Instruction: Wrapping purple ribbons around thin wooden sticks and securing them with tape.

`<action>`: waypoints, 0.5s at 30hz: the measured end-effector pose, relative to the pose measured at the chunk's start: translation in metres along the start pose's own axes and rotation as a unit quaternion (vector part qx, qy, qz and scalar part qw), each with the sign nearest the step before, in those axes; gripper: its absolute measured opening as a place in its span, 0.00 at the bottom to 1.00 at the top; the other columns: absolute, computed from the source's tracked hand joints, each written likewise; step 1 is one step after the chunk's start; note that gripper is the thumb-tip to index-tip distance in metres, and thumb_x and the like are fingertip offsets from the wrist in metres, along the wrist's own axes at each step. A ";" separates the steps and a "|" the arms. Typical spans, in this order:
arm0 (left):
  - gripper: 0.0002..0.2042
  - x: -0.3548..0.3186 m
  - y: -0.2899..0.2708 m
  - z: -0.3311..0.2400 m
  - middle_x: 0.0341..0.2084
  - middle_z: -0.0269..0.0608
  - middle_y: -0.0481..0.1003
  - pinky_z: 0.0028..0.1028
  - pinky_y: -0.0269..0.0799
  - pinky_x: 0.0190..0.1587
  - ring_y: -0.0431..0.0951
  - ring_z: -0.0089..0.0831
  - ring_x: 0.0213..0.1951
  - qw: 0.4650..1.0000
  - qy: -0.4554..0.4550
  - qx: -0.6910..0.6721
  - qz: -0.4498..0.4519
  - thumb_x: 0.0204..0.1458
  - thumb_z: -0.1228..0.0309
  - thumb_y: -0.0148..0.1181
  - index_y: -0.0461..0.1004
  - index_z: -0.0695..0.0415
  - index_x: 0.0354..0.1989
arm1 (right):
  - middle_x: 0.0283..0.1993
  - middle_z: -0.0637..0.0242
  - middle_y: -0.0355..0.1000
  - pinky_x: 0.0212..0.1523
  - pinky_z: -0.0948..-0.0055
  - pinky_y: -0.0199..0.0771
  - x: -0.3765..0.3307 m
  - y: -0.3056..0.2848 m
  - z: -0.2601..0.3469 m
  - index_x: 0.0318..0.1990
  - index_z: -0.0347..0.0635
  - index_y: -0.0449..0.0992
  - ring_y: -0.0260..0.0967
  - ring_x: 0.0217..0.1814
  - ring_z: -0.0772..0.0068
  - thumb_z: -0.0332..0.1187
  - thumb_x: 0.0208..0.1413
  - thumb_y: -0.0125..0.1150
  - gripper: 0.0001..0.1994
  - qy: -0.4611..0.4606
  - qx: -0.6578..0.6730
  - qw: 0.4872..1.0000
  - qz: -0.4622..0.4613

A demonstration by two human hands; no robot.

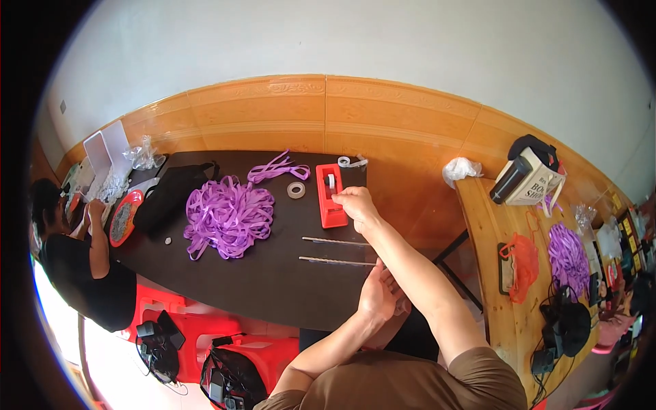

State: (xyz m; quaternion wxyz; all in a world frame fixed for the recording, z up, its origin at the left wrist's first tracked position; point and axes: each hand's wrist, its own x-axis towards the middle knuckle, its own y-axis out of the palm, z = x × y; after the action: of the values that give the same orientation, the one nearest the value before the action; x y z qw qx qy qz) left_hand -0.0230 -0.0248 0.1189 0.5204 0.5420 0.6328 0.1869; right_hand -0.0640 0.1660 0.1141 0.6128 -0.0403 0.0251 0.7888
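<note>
Dark, smooth-topped table (273, 290) formed the work surface. On it, left of centre, lay a loosely tangled heap of purple ribbon (229, 219), flat and slightly glossy, with many folded loops. Right of the heap, near the table's right end, stood a red tape dispenser (333, 219), oblong and apparently hard plastic, with a small roll seated inside. Left hand (380, 295): at the near table edge, fingers partly curled, fingertips near the lower strand's right end; grip on it could not be told. Right hand (357, 203): over the dispenser's right side, thumb and fingers drawn together near its roll; whether tape was pinched could not be told. Two thin, pale strands (335, 261), twisted in texture, lay roughly parallel, well apart from the ribbon. Loose tape roll (289, 190): ring-shaped, between heap and dispenser.
</note>
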 end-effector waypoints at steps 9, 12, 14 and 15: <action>0.21 0.010 -0.015 0.004 0.50 0.39 0.70 0.36 0.64 0.53 0.70 0.34 0.50 0.999 -0.026 -0.030 0.008 0.65 0.53 0.35 0.65 0.54 0.55 | 0.24 0.75 0.70 0.28 0.82 0.57 -0.047 0.005 0.021 0.29 0.38 0.77 0.60 0.26 0.88 0.29 0.54 0.62 0.05 -0.014 0.080 0.996 0.027; 0.21 0.003 -0.005 0.001 0.54 0.41 0.69 0.45 0.63 0.57 0.69 0.40 0.54 0.999 -0.010 -0.042 0.031 0.65 0.56 0.32 0.62 0.55 0.58 | 0.24 0.76 0.70 0.24 0.82 0.55 -0.054 0.000 -0.006 0.30 0.38 0.78 0.58 0.25 0.89 0.30 0.55 0.62 0.05 -0.042 0.036 0.998 0.004; 0.21 0.002 -0.006 0.001 0.54 0.41 0.68 0.46 0.63 0.57 0.69 0.40 0.55 0.998 -0.011 -0.040 0.036 0.66 0.57 0.31 0.62 0.56 0.58 | 0.24 0.76 0.70 0.25 0.82 0.56 -0.057 -0.002 -0.014 0.30 0.37 0.78 0.59 0.24 0.88 0.30 0.55 0.62 0.06 -0.019 0.008 1.000 -0.002; 0.20 0.002 -0.006 0.001 0.55 0.42 0.68 0.47 0.63 0.57 0.68 0.40 0.55 0.998 -0.012 -0.037 0.041 0.66 0.58 0.31 0.62 0.56 0.58 | 0.24 0.75 0.69 0.26 0.81 0.57 -0.050 -0.002 -0.025 0.29 0.36 0.78 0.59 0.25 0.87 0.30 0.54 0.63 0.07 -0.055 -0.020 0.998 -0.024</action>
State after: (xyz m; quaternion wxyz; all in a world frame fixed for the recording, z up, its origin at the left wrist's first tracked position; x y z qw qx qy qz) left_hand -0.0252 -0.0258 0.1131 0.5399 0.5502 0.5960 0.2249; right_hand -0.0485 0.1156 0.0936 0.6308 -0.0096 -0.0254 0.7755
